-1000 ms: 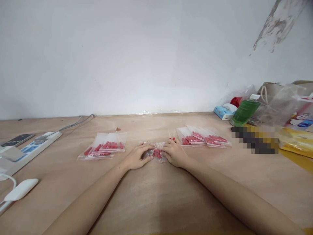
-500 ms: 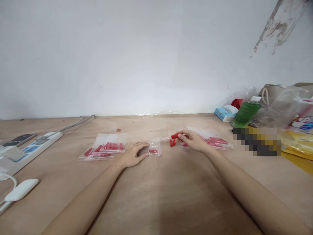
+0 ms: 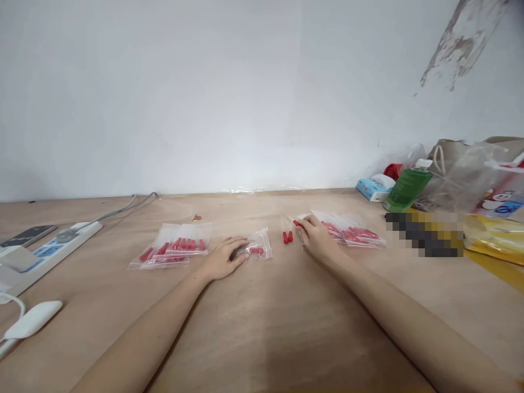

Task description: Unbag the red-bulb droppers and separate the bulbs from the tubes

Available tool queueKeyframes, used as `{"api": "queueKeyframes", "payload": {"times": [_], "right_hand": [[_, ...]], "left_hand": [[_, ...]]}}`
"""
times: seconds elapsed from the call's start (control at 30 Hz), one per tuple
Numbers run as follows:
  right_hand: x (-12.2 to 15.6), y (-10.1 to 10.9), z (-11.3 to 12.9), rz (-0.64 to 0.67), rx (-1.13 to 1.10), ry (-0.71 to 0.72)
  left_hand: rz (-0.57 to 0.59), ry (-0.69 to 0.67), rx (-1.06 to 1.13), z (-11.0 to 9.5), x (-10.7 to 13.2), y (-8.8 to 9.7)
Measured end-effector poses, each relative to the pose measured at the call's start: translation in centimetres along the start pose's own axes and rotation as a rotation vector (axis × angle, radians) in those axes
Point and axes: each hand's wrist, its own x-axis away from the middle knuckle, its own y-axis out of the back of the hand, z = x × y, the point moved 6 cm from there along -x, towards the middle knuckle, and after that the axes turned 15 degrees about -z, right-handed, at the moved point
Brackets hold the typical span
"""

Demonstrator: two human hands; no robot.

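Observation:
Curled around a small clear zip bag (image 3: 262, 241), my left hand (image 3: 223, 259) has its thumb and fingers on either side of the bag's left end. A red bulb shows through the plastic. My right hand (image 3: 317, 237) pinches a dropper (image 3: 297, 223) by its red bulb, its fingertips low by the table. Just left of it, two loose droppers with red bulbs (image 3: 287, 237) and thin clear stems lie side by side. Filled bags of red-bulbed droppers (image 3: 354, 233) spread behind and right of that hand. Another group of filled bags (image 3: 176, 245) overlaps left of my left hand.
A white power strip (image 3: 53, 251), a phone (image 3: 28, 236) and a white plug-like piece (image 3: 35, 319) lie at the left. To the right stand a tissue pack (image 3: 374, 188), a green bottle (image 3: 409, 188) and plastic bags (image 3: 462, 174). A wall (image 3: 245, 98) bounds the table behind.
My right hand has moved the dropper down toward the table beside the two loose ones, whose stems now show. My left hand stays by the small bag, whose right end lies flatter.

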Motion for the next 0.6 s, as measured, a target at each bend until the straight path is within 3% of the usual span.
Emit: {"api": "queueKeyframes", "payload": {"times": [0.23, 0.43, 0.6], "right_hand": [[1.6, -1.9, 1.0, 0.161, 0.11, 0.047], [1.1, -0.9, 0.7, 0.017, -0.071, -0.016], [0.8, 0.1, 0.3, -0.112, -0.088, -0.054]], "left_hand": [[-0.012, -0.004, 0.001, 0.1, 0.0, -0.1], [-0.02, -0.01, -0.001, -0.1, 0.0, 0.0], [-0.012, -0.011, 0.009, -0.2, -0.1, 0.0]]}}
